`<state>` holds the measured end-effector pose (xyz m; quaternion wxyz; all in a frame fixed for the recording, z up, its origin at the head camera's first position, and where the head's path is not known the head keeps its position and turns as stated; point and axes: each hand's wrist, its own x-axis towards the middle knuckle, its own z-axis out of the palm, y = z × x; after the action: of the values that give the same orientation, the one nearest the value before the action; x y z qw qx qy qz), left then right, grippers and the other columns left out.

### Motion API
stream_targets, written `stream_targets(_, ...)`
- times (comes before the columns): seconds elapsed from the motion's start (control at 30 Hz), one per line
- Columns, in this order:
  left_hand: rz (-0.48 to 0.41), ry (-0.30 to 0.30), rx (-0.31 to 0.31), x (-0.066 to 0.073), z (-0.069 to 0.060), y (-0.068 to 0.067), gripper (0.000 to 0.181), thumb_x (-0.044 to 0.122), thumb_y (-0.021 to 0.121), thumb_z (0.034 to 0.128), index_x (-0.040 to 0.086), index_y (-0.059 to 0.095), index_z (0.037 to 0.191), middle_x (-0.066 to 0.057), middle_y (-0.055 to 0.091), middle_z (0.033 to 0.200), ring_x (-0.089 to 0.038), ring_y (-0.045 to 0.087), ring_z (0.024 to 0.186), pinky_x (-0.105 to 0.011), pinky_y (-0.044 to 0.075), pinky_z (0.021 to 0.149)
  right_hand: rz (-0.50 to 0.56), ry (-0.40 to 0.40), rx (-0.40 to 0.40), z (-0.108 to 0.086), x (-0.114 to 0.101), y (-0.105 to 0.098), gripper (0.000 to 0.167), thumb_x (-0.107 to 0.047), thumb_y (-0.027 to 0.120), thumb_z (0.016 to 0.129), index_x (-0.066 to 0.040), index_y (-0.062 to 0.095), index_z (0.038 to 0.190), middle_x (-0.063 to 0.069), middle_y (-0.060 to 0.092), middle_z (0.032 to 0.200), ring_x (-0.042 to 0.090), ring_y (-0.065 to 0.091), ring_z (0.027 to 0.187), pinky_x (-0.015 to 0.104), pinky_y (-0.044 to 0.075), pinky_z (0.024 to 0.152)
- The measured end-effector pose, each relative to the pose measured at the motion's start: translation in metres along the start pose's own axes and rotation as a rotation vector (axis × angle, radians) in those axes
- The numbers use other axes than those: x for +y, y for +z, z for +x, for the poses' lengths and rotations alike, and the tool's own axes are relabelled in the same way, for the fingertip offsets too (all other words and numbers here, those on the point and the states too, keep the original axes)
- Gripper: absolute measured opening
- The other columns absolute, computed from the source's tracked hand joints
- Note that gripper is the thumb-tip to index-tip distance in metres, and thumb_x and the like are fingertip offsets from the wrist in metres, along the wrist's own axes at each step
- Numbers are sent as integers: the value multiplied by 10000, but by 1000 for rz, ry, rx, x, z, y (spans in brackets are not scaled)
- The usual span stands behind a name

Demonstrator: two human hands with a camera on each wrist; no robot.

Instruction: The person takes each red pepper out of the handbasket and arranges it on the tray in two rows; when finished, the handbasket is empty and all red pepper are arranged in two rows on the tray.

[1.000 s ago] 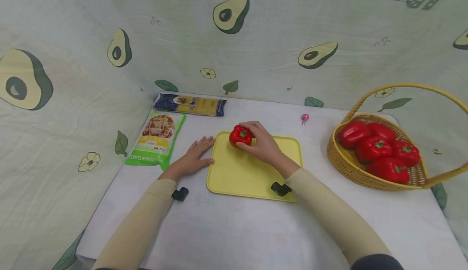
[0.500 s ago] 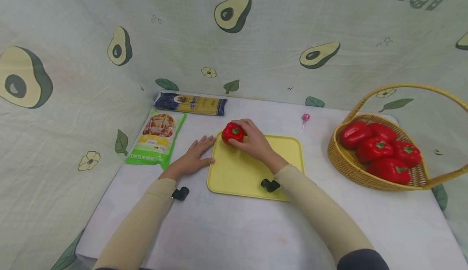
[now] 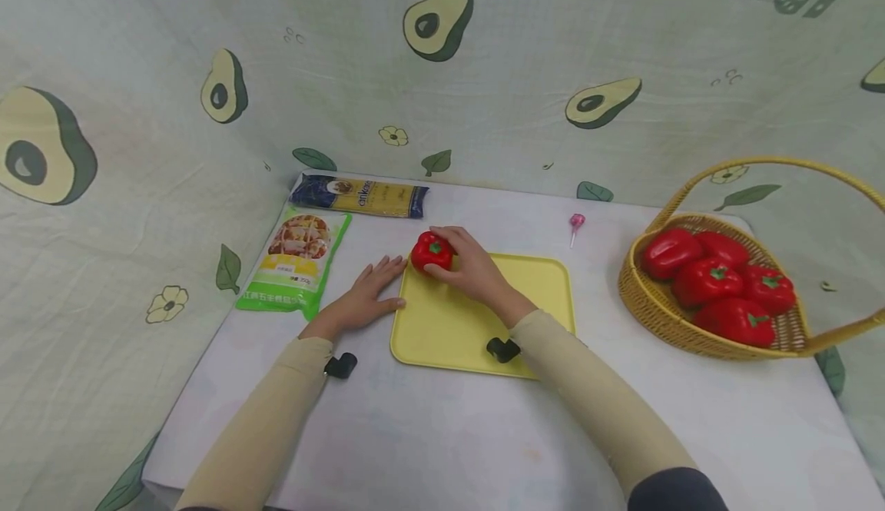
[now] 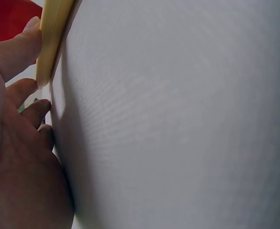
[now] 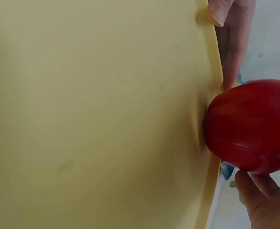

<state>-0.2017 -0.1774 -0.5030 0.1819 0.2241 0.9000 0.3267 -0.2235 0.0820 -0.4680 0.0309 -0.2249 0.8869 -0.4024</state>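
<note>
- The red pepper (image 3: 430,253) is at the far left corner of the yellow tray (image 3: 449,334). I can't tell if it sits on the tray or is held just over it.
- The right hand (image 3: 472,268) has its fingers curled around the pepper.
- The left hand (image 3: 359,297) lies by the tray, fingers straight and a bit apart, thumb touching its side.
- Having the pepper at the corner looks done; the hand has not let go yet.
- Five more red peppers (image 3: 707,283) lie in the basket (image 3: 646,314).
</note>
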Motion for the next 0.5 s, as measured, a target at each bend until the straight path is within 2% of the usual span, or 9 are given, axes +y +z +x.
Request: stream_targets(0.5,-3,0,-5,-3,1,1,796,422,627,1005,185,211,1642,-22,137,1707,-231,-14,1574,-455,-61,1267,-27,4,-3,1,-3,4,690,-373,727,951,-164,431,1538,47,473,1509,236,471,1359,405,496,1077)
